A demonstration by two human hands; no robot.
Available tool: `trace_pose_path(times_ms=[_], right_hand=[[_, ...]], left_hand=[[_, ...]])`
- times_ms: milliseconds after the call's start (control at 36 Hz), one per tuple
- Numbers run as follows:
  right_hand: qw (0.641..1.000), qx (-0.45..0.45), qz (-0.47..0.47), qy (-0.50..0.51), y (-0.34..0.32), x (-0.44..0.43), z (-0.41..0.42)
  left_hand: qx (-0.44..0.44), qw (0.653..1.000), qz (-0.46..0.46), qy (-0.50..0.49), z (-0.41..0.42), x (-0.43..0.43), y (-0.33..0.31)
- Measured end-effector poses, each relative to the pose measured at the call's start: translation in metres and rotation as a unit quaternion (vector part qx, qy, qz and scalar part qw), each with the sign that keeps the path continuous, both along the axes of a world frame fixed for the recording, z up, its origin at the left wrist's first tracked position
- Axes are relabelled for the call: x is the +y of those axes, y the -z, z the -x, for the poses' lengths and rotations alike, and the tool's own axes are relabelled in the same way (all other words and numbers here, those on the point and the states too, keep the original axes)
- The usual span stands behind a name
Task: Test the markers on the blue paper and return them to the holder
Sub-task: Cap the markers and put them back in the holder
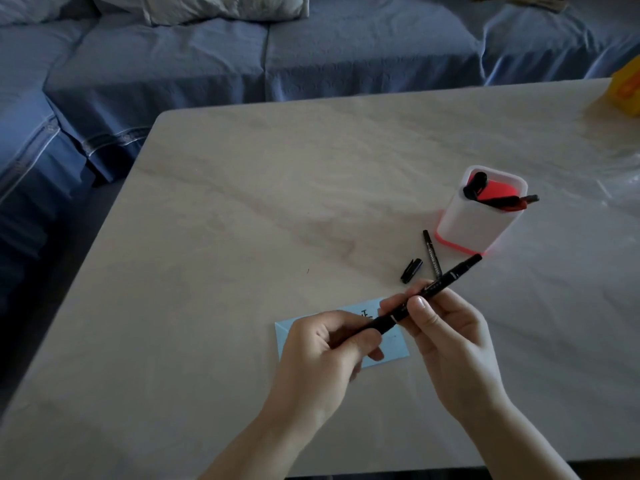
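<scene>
Both hands hold one black marker (446, 284) slantwise above the blue paper (394, 348). My left hand (322, 351) grips its lower end, where the cap sits. My right hand (446, 327) pinches the barrel near the middle. The paper lies flat under my hands and carries black marks near its top edge. A second black marker (431, 252) lies uncapped on the table, its loose cap (411, 270) just to the left. The white holder with a red base (479, 211) stands upright to the right and contains a black marker and a red one.
The pale marble table (259, 220) fills most of the view. A yellow object (628, 90) sits at the far right corner, clear plastic (620, 181) at the right edge. A blue-covered sofa (242, 53) runs behind and left of the table.
</scene>
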State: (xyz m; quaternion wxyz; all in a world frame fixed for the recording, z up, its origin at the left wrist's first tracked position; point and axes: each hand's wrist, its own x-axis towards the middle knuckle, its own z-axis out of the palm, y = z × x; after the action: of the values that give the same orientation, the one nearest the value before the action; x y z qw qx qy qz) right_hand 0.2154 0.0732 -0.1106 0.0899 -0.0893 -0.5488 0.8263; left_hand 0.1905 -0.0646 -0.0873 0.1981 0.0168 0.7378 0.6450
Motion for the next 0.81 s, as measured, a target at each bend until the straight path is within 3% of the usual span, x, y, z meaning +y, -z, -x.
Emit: trace_pose_path(times_ms=[56,139,222,306,389,528,611,694,806], right_hand=[[1.0,0.012,0.011,0.0,-0.001,-0.002,0.001],[0.999,0.007,0.033,0.016,0.0,-0.002,0.002],[0.998,-0.016,0.04,0.052,0.004,0.0,0.004],[0.991,-0.034,0.052,0.117,0.008,0.001,0.005],[0.982,-0.044,0.077,0.168,0.013,0.004,0.008],[0.976,-0.058,0.085,0.191,0.016,0.015,0.019],[0.974,-0.06,0.03,0.215,0.012,0.034,0.024],[0.968,-0.073,-0.048,0.234,0.0,0.065,0.03],[0.942,-0.084,-0.197,0.258,-0.017,0.111,0.041]], left_hand=[[0.003,1.0,-0.001,-0.002,-0.001,0.004,0.0],[0.126,0.99,0.065,-0.008,-0.005,0.009,0.005],[0.274,0.949,0.156,0.008,-0.002,0.013,0.016],[0.335,0.92,0.203,0.027,0.006,0.022,0.025],[0.357,0.911,0.199,0.05,0.016,0.034,0.026],[0.301,0.932,0.172,0.107,0.037,0.055,0.028],[0.287,0.927,0.184,0.154,0.048,0.068,0.028],[0.294,0.917,0.234,0.134,0.066,0.084,0.031],[0.289,0.869,0.385,0.115,0.092,0.115,0.055]])
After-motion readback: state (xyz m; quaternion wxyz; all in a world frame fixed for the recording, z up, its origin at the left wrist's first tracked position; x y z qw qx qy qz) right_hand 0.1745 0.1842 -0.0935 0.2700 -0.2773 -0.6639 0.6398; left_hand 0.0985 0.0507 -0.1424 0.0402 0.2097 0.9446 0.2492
